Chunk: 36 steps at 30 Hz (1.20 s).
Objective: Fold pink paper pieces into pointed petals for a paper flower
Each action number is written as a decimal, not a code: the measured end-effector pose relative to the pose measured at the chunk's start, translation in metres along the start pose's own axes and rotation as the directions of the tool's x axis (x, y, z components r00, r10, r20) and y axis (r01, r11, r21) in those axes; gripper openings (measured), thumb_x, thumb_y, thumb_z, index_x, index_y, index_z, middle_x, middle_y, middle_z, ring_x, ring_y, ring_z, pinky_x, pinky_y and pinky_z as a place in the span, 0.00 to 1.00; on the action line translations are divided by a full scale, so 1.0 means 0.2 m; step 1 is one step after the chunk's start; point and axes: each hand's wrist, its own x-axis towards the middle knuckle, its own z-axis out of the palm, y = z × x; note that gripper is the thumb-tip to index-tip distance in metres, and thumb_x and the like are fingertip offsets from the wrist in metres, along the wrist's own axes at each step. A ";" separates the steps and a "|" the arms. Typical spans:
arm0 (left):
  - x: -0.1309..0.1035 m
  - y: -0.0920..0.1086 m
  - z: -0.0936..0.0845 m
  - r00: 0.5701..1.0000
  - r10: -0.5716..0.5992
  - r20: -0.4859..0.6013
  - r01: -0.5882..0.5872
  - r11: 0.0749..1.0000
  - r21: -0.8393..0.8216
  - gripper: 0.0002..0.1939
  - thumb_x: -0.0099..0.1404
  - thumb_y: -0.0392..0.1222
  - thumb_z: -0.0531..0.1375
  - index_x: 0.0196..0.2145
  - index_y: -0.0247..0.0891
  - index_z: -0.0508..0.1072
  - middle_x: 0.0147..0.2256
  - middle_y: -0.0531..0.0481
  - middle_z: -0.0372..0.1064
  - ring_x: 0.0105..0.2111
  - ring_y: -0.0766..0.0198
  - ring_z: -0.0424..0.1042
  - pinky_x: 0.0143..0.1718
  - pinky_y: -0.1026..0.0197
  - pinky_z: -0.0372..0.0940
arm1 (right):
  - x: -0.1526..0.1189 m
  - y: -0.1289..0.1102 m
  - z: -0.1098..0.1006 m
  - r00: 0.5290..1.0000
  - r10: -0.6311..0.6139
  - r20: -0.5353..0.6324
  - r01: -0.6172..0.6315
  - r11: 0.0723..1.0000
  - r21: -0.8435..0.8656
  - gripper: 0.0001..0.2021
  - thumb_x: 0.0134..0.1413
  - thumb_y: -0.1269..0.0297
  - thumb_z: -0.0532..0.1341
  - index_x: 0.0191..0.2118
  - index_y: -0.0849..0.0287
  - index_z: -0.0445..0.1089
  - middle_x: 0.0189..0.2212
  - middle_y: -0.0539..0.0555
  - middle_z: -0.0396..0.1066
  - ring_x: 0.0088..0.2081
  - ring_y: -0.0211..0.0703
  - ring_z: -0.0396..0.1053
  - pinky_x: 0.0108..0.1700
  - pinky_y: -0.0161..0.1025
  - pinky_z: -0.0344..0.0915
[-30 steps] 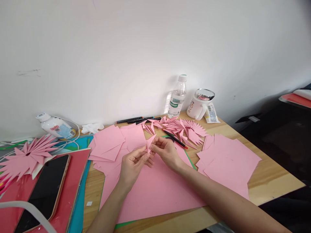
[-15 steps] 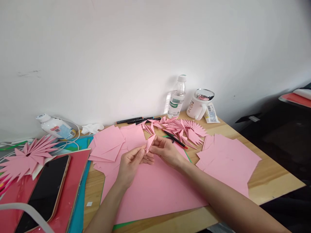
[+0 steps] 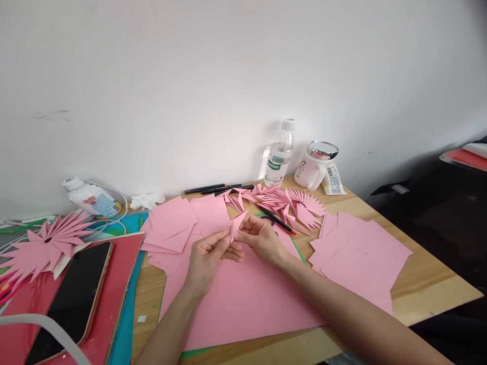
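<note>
Between my two hands is a small folded pink paper piece, its point tilted up to the right. My left hand pinches its lower left end between thumb and fingers. On its right side, my right hand closes thumb and fingers on the same piece. Both hands are above a large pink sheet, which lies over a green one. Just behind them are several loose folded pink pieces and a fan-like ring of folded pink paper.
Pink paper squares lie in a left pile and a right pile. Black pens, a water bottle and a white mug line the wall. At left are a phone, a white bottle and another paper ring.
The whole view has shifted slightly, so everything appears a little further right. Both hands keep their pinch on the folded paper piece, with hardly any movement.
</note>
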 end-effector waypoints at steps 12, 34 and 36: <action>0.00 0.01 0.00 0.995 0.095 0.041 -0.099 0.990 0.103 0.12 0.56 0.42 0.61 0.37 0.33 0.75 0.24 0.48 0.72 0.21 0.64 0.70 0.23 0.58 0.67 | -0.01 -0.01 0.01 0.999 -0.026 0.027 0.027 0.999 -0.020 0.17 0.43 0.53 0.65 0.24 0.58 0.58 0.19 0.45 0.61 0.21 0.33 0.60 0.26 0.35 0.58; 0.00 0.00 -0.01 0.992 0.127 0.008 -0.126 0.974 0.190 0.09 0.58 0.40 0.60 0.33 0.31 0.74 0.23 0.49 0.71 0.21 0.65 0.69 0.25 0.59 0.69 | -0.02 -0.01 0.03 0.995 -0.044 -0.088 0.038 0.996 -0.077 0.14 0.40 0.60 0.67 0.27 0.59 0.61 0.20 0.44 0.60 0.22 0.31 0.59 0.26 0.32 0.58; -0.01 0.00 -0.01 0.990 0.140 0.021 -0.141 0.954 0.263 0.08 0.59 0.41 0.58 0.32 0.32 0.73 0.24 0.49 0.72 0.20 0.65 0.70 0.24 0.59 0.69 | -0.02 -0.02 0.03 0.995 -0.039 -0.093 0.031 0.996 -0.079 0.14 0.39 0.60 0.67 0.25 0.59 0.60 0.20 0.44 0.60 0.22 0.31 0.58 0.26 0.31 0.57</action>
